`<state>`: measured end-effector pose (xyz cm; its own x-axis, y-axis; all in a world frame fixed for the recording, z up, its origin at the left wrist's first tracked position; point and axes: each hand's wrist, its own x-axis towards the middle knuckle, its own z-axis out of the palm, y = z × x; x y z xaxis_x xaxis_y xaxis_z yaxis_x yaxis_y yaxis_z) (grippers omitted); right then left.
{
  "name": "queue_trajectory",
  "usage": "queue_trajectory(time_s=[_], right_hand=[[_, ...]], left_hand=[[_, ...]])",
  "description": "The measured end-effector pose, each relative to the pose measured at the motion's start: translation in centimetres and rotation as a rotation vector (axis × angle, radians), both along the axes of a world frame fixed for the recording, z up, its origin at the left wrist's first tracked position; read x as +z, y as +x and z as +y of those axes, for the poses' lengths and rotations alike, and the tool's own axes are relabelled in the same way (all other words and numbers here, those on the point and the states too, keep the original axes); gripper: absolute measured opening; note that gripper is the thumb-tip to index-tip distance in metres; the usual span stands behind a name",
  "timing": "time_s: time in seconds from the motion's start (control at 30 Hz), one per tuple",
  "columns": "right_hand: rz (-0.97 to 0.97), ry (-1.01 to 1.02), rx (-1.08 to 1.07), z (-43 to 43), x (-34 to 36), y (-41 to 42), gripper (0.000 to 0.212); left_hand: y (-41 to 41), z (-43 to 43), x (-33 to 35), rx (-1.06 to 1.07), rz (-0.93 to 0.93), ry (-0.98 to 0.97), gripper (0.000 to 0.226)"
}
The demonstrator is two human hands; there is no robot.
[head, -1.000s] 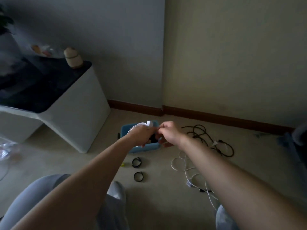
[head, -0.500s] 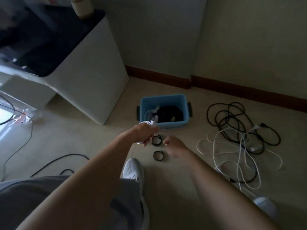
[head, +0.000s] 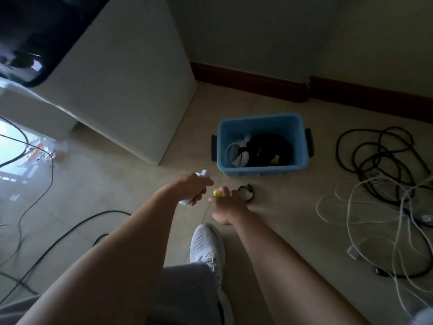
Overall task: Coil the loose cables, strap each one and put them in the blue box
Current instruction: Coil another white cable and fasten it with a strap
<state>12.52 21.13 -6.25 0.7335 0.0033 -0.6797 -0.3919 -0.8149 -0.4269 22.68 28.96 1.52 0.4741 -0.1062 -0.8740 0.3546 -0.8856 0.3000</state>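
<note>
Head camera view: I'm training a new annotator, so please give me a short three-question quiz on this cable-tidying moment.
1. True or false: the blue box already has coiled cables inside it.
2. What does the left hand grip? A) a white cable B) a black strap C) a shoe
3. Fill in: seen from the person, the tangle of loose cables lies on the floor to the ____ of the box.

Key: 1 true; 2 A; 3 right.
</note>
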Motion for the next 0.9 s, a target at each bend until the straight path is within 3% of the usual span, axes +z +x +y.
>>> queue_trajectory(time_s=[0.23, 0.4, 0.57, 0.67, 0.8, 0.9], right_hand=[[-0.007, -0.097, -0.037, 1.9, -2.1, 1.1, 0.047], [-0.123, -0.106, -0.052, 2.2, -1.2, 0.5, 0.047], [-0.258, 0.094, -0.264, 0.5, 2.6, -0.9, 0.021], [-0.322, 0.225, -0.500, -1.8, 6.7, -2.9, 0.011], [-0.433, 0.519, -0.799, -5.5, 13.7, -5.4, 0.001], [-0.505, 0.750, -0.969, -8.2, 20.9, -7.4, 0.009]], left_hand=[[1.3, 0.8, -2.4, 0.069, 0.003, -0.051, 0.030], [1.5, 0.4, -2.1, 0.066, 0.016, -0.079, 0.029], [1.0, -1.3, 1.7, 0.054, -0.014, -0.062, 0.036], [0.2, -2.5, 5.6, 0.004, -0.029, -0.099, 0.038], [-1.5, -4.0, 11.7, -0.028, -0.061, -0.263, 0.030], [-4.0, -5.4, 17.2, 0.000, -0.172, -0.434, 0.032]])
